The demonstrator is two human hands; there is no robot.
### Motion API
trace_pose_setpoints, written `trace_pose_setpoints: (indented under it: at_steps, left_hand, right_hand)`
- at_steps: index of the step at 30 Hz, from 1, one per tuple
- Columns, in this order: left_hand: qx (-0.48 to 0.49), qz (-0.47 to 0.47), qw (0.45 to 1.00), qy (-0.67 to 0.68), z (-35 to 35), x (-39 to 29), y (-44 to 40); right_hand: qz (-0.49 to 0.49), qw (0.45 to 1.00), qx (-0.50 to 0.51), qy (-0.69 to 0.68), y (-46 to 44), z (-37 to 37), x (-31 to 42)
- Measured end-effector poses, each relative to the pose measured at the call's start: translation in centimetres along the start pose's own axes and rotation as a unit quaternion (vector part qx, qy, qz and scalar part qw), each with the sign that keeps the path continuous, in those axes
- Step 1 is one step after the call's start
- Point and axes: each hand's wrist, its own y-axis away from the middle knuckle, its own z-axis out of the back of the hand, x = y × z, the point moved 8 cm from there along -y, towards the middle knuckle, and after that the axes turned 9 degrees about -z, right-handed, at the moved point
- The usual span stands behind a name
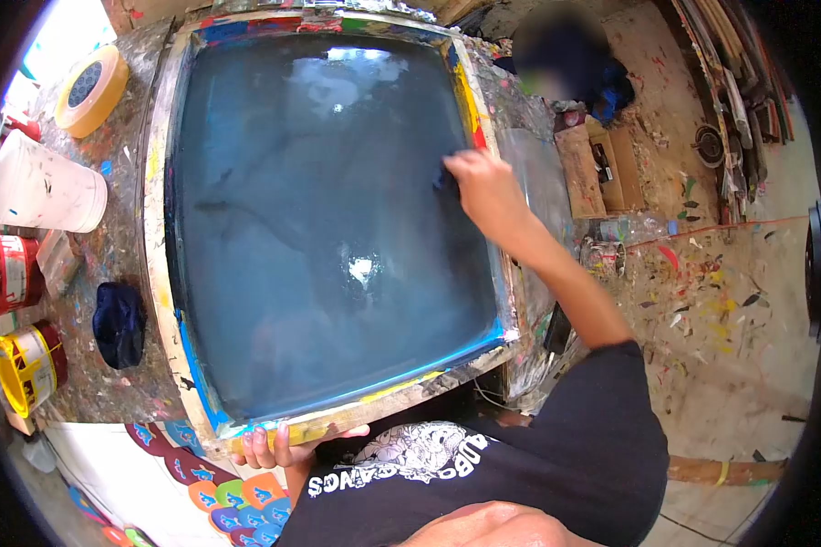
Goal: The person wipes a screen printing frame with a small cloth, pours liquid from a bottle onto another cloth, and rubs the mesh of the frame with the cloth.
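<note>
A large screen-printing frame (160,164) with a wet-looking, dark grey-blue mesh (319,228) lies in front of me, its wooden edges smeared with blue, yellow and red paint. My left hand (287,447) grips the near edge from below, fingertips curled over the wood. At the right side of the mesh, my right hand (483,187) is closed on a small dark cloth (442,178), mostly hidden by the fingers and pressed to the surface. Light reflects off the mesh in bright patches.
On the left of the paint-stained table are a tape roll (91,91), white tub (46,182), red tub (9,273), yellow tub (29,369) and dark bundled cloth (119,324). A cardboard box (579,169) and bottle (634,226) sit at right. Another person (566,64) is beyond.
</note>
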Motion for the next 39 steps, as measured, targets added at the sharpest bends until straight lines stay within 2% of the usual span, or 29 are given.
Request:
trace_pose_setpoints:
  at_steps: [1, 5, 7, 10, 11, 13, 15, 17, 19, 21, 22, 23, 26, 27, 29, 31, 32, 33, 34, 37, 39]
  left_hand:
    - [-0.002, -0.001, 1.000, 0.000, 0.0, -0.1, 0.0]
    - [-0.007, -0.008, 1.000, -0.004, -0.1, -0.2, -0.1]
    - [-0.010, -0.005, 1.000, -0.009, -0.3, -0.4, -0.1]
    - [-0.011, 0.002, 1.000, -0.009, -0.4, -0.4, 0.0]
    - [-0.011, 0.000, 1.000, -0.006, -0.2, -0.4, 0.1]
    - [-0.014, -0.002, 1.000, 0.000, -0.1, -0.4, 0.2]
    - [-0.021, -0.003, 1.000, -0.001, -0.2, -0.3, 0.1]
    - [-0.026, -0.003, 1.000, -0.005, -0.4, -0.4, 0.1]
    - [-0.028, 0.000, 1.000, -0.003, -0.4, -0.5, 0.2]
    - [-0.032, 0.002, 0.999, 0.002, -0.4, -0.6, 0.4]
    - [-0.034, 0.002, 0.999, 0.002, -0.3, -0.4, 0.6]
    - [-0.038, 0.002, 0.999, 0.001, -0.4, -0.5, 0.6]
    - [-0.047, 0.004, 0.999, -0.004, -0.5, -0.6, 0.6]
    - [-0.052, 0.001, 0.999, -0.008, -0.6, -0.7, 0.5]
    - [-0.058, 0.001, 0.998, -0.008, -0.7, -0.6, 0.5]
    - [-0.068, 0.001, 0.998, -0.009, -0.7, -0.8, 0.7]
    - [-0.071, 0.001, 0.997, -0.008, -0.7, -0.8, 0.9]
    - [-0.074, 0.000, 0.997, -0.005, -0.7, -0.8, 1.0]
    - [-0.079, 0.001, 0.997, -0.003, -0.7, -0.8, 1.1]
    - [-0.091, 0.004, 0.996, -0.007, -1.0, -0.9, 1.3]
    - [-0.102, 0.004, 0.995, -0.013, -1.0, -0.9, 1.4]
  right_hand:
    - [0.010, 0.999, -0.033, -0.011, -1.8, -0.4, -0.3]
    - [0.010, 0.997, -0.027, -0.074, -3.2, 0.3, 1.9]
    - [0.092, 0.980, 0.037, -0.172, 0.2, 1.5, 5.6]
    - [0.074, 0.980, 0.060, -0.175, 1.2, 0.9, 4.4]
    - [0.060, 0.989, 0.040, -0.131, -0.3, 0.7, 3.1]
    - [0.017, 0.988, 0.002, -0.152, -3.1, 0.3, 1.0]
    - [0.041, 0.987, -0.002, -0.156, -1.8, 0.1, 3.0]
    - [0.084, 0.966, 0.055, -0.239, 0.7, 1.1, 6.4]
    - [0.094, 0.965, 0.051, -0.238, 0.8, 0.7, 5.8]
    - [0.041, 0.989, 0.006, -0.140, -2.2, -0.2, 1.0]
    - [-0.036, 0.994, 0.033, -0.100, -4.0, -0.5, -1.1]
    - [-0.033, 0.992, -0.004, -0.123, -4.2, -0.4, -1.3]
    - [0.017, 0.992, -0.012, -0.128, -0.5, 0.3, 3.1]
    - [0.057, 0.994, -0.006, -0.094, 0.9, 0.5, 4.7]
    - [0.057, 0.993, 0.015, -0.102, 1.3, -0.1, 4.2]
    - [0.028, 0.998, 0.021, -0.045, -1.8, -1.5, 0.9]
    - [-0.033, 0.996, 0.075, 0.027, -4.5, -2.9, -1.5]
    - [-0.001, 0.999, 0.017, 0.043, -7.0, -3.0, -3.3]
    - [-0.035, 0.997, 0.006, 0.064, -9.8, -3.9, -5.2]
    - [-0.026, 0.998, -0.015, 0.056, -15.3, -4.6, -7.3]
    - [-0.058, 0.997, -0.050, 0.010, -16.9, -4.7, -8.1]
